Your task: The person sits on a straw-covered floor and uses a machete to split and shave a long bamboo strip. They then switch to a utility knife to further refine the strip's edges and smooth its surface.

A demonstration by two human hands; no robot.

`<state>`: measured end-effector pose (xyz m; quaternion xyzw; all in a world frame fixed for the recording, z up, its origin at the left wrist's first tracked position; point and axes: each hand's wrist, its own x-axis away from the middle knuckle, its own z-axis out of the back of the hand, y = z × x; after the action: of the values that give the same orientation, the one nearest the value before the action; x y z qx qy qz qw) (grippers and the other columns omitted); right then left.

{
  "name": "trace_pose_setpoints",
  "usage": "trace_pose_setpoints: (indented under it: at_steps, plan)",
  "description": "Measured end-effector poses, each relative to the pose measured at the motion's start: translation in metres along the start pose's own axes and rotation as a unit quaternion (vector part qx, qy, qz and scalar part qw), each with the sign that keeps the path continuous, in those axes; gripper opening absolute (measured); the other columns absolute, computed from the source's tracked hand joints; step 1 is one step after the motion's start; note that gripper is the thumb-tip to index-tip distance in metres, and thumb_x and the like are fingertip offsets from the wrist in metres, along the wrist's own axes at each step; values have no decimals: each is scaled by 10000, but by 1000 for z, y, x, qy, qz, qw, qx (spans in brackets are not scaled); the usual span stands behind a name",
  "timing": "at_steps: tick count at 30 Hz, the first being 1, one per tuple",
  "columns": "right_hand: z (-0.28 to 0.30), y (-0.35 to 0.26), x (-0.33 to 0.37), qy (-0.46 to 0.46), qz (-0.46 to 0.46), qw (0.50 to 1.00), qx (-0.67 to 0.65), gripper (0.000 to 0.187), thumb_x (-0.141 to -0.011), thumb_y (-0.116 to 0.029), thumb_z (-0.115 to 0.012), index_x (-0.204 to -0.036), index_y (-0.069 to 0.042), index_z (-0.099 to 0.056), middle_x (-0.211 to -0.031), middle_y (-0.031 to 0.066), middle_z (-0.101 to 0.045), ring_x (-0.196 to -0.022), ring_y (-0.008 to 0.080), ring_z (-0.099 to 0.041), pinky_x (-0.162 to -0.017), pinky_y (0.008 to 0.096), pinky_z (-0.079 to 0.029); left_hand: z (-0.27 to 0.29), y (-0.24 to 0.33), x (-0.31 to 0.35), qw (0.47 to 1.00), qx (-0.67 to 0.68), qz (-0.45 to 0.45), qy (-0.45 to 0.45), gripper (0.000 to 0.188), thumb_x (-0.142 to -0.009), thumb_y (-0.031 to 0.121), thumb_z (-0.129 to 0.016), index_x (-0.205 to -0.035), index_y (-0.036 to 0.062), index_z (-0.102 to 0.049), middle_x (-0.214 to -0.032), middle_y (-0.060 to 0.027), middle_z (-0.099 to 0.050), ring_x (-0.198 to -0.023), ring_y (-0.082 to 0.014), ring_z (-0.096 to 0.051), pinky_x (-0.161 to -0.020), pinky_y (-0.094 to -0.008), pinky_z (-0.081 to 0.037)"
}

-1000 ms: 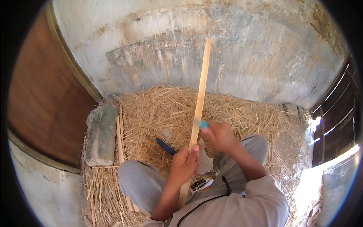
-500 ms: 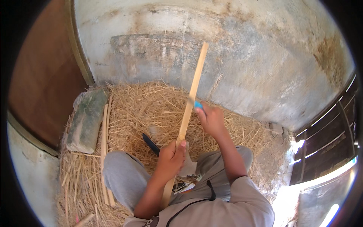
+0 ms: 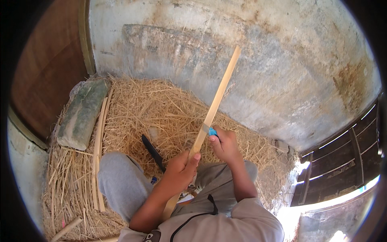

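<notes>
Left hand (image 3: 180, 167) fisted tight round long pale wooden strip (image 3: 215, 103), strip slanting far-right over straw floor (image 3: 161, 109). Right hand (image 3: 224, 144) closed on blue-handled knife (image 3: 210, 131), blade against strip. Dark sheath (image 3: 153, 151) near left knee; rough plastered wall (image 3: 262, 60) far.

Rustic shed, straw-strewn floor (image 3: 133, 109), stained plaster wall (image 3: 262, 60), wooden door (image 3: 44, 76)
</notes>
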<state>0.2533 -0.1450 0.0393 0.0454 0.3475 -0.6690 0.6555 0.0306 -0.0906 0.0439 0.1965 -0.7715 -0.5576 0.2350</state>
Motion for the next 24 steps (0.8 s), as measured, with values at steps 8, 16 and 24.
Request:
trace_pose_setpoints:
  at_steps: [8,16,24]
  plan:
    - [32,25,-35,83,-52,995,25,349,-997,-380,-539,-946,-51,-644,-580,155,-548,-541,346,-608,-517,423,-445,-10,-9,3,1000,11,-19,-18,351,-1045,409,-518,-890,95,-491,-638,58,-424,-471,-20,-374,-399,-207,-316]
    - [41,20,-65,46,24,998,35,423,-1019,-428,-501,-894,-40,-616,-558,143,-527,-517,350,-578,-509,412,-430,-1,9,11,997,69,18,-25,327,-1056,328,-525,-879,52,-520,-635,32,-490,-530,-33,-457,-472,-223,-379]
    - [38,25,-87,74,39,995,46,471,-1012,-472,-500,-850,-41,-601,-551,142,-508,-505,340,-558,-507,406,-425,2,15,16,997,71,-3,-8,310,-1056,309,-527,-883,52,-512,-655,38,-479,-528,-30,-427,-466,-221,-367]
